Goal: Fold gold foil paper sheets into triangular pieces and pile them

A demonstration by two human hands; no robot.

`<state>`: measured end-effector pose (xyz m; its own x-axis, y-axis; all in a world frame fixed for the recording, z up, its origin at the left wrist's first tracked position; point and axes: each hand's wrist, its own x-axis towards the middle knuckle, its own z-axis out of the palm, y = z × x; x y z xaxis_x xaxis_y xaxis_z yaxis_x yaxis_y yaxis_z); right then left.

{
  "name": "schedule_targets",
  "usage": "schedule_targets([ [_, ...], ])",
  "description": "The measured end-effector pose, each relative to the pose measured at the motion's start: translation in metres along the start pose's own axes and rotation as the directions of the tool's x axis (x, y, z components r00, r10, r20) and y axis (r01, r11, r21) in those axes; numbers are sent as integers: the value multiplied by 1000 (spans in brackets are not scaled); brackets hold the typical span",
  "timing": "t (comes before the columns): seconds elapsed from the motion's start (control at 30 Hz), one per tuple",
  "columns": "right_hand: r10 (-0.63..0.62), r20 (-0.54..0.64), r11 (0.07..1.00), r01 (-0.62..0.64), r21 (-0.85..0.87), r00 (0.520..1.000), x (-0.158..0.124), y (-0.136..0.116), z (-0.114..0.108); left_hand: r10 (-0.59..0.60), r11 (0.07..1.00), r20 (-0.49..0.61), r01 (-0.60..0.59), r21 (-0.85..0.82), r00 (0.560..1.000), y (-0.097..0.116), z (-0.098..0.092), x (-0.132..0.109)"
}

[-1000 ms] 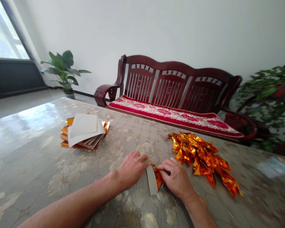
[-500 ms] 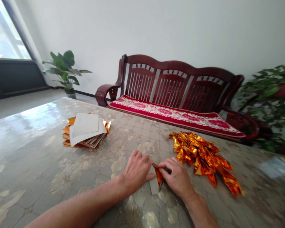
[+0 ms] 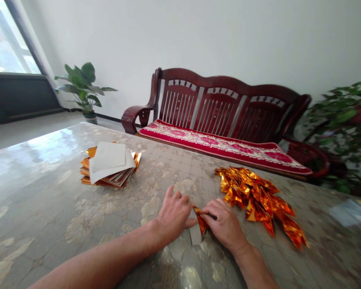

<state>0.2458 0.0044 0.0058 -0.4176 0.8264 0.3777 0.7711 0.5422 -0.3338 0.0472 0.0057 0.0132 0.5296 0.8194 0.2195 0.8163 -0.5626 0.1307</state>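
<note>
Between my hands, just above or on the table, is a partly folded sheet of foil paper (image 3: 202,224), shiny orange-gold on one face and pale grey on the other. My left hand (image 3: 176,212) pinches its left edge, the thumb lying across the grey side and the index finger at the far end. From the right, my right hand (image 3: 224,220) grips the orange fold with thumb and fingers; a small dark patch shows at these fingers, which I cannot make out. Beyond my right hand lies a heap of folded orange foil pieces (image 3: 258,196), pointed at their ends.
A stack of foil paper sheets (image 3: 110,160), white backs up, sits at the left on the patterned table (image 3: 48,216). Clear plastic packaging (image 3: 350,212) lies at the right edge. Behind stand a wooden bench (image 3: 216,108) with a red runner, and potted plants (image 3: 84,86).
My left index finger has lifted slightly. Both hands keep their hold on the foil paper in nearly the same place. The view has shifted very slightly.
</note>
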Motion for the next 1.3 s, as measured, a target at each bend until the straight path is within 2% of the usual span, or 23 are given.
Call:
schedule_targets([
  [0.63, -102, 93, 989, 111, -94, 990, -1, -4, -6, -8, 1000, -9, 8, -19, 1000, 0, 2, -3],
  [1.07, -120, 41, 993, 119, 23, 992, -1, 4, -3, 20, 999, -74, -17, 41, 997, -1, 8, -3],
  [1.3, -140, 12, 983, 137, 124, 990, -2, 13, 1, 23, 999, -74, -21, 35, 997, -1, 7, -2],
])
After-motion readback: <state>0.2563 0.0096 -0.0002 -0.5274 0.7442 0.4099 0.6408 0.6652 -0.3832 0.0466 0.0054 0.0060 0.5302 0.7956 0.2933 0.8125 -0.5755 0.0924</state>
